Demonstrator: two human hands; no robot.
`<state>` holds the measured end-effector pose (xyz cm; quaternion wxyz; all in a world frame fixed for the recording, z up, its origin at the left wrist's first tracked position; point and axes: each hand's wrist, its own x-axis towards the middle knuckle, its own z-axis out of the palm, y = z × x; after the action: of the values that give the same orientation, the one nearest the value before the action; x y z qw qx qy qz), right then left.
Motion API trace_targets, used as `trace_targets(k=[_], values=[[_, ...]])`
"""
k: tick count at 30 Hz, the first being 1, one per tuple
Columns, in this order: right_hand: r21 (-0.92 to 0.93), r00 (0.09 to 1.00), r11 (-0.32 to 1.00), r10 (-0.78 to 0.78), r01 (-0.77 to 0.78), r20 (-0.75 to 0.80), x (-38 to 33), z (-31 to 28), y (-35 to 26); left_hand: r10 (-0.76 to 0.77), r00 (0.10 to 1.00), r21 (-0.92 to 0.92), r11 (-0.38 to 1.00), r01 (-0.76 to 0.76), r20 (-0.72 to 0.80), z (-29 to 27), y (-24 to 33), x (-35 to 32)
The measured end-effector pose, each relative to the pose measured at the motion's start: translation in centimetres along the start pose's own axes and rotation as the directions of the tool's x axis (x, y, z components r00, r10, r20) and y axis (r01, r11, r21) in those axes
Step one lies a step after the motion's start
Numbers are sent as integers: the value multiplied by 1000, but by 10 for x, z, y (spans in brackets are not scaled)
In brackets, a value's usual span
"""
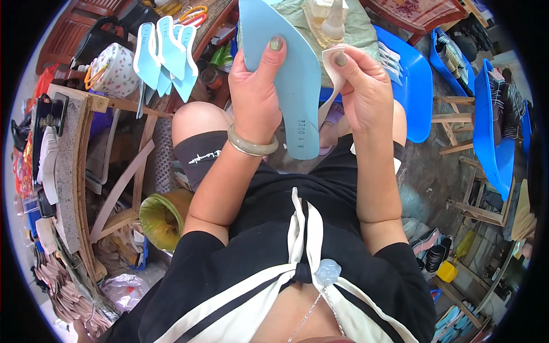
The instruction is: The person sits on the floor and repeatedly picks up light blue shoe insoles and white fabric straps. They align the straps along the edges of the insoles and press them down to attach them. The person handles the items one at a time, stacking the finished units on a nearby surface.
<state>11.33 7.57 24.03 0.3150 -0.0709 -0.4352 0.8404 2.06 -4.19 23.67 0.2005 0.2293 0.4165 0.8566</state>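
My left hand [254,94], with a bangle on its wrist, grips a light blue shoe insole [300,91] by its long edge, thumb flat on the blue face. The insole is held upright over my lap, its wide end cut off by the top of the view. On the other side my right hand [369,91] pinches a cream strip [333,77] between thumb and fingers. The strip hangs down beside the insole's right edge; whether it is joined to the insole I cannot tell.
Several blue insoles with white edging [166,54] hang over the table edge at the left. Beyond my hands stands a squeeze bottle [334,23] on a green cloth [360,26]. Blue plastic trays [420,103] lie at the right, and a lined bin [163,220] stands by my left knee.
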Motion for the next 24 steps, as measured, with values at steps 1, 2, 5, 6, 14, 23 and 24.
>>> trace_targets(k=[1, 2, 5, 6, 14, 23, 24], values=[[13, 1000, 1000, 11, -11, 11, 0, -1, -1, 14, 1000, 4, 1000, -14, 1, 1, 0, 1], [26, 1000, 999, 22, -22, 22, 0, -3, -3, 32, 999, 11, 999, -32, -9, 4, 1, 1], [29, 1000, 1000, -3, 2, 18, -1, -5, -2, 64, 998, 40, 997, -63, -26, 7, 0, -3], [23, 1000, 999, -23, 23, 13, -1, -6, -2, 69, 997, 51, 996, -68, -19, 7, -1, -3], [-95, 1000, 995, 19, -19, -3, -5, -6, -9, 83, 996, 44, 996, -81, -45, 16, -1, -9], [-123, 997, 990, -76, 72, -30, -10, -6, -18, 82, 997, 31, 996, -82, 15, 27, 0, -4], [-125, 996, 989, -87, 82, -37, -10, -6, -19, 79, 997, 47, 996, -80, 26, 28, 1, -4]])
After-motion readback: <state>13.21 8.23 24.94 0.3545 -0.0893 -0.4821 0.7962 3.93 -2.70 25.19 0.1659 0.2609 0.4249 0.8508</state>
